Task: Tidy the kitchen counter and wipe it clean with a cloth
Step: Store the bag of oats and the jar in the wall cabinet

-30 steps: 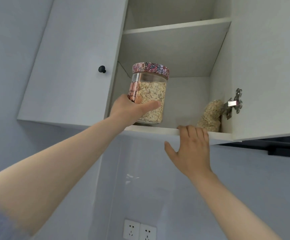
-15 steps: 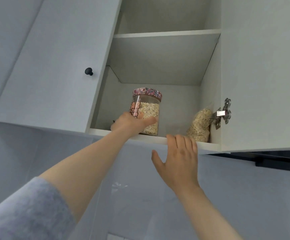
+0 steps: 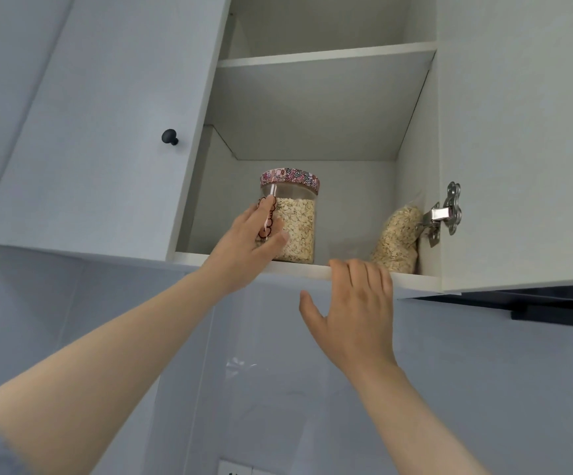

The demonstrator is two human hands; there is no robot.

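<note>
While the left hand (image 3: 244,250) reaches up into the open wall cupboard (image 3: 346,200), its grip holds the jar of oats (image 3: 295,221): the thumb lies across the lower front of the glass and the fingers curl round its left side. The jar is upright on the bottom shelf (image 3: 415,276), close to the front edge and a little left of the middle, with its flowered pink lid (image 3: 290,176) on. A clear bag of oats (image 3: 396,238) leans against the right wall on the same shelf, well apart from the jar and just beside a metal hinge (image 3: 447,214). The right hand (image 3: 353,313) has a wide grip holding nothing: its fingers are straight with the tips laid on the shelf's front edge between jar and bag, and the thumb is spread to the left. The upper shelf (image 3: 326,58) runs above. The left door (image 3: 106,132), with a black knob (image 3: 169,137), is closed, and the right door (image 3: 518,132) is swung open
</note>
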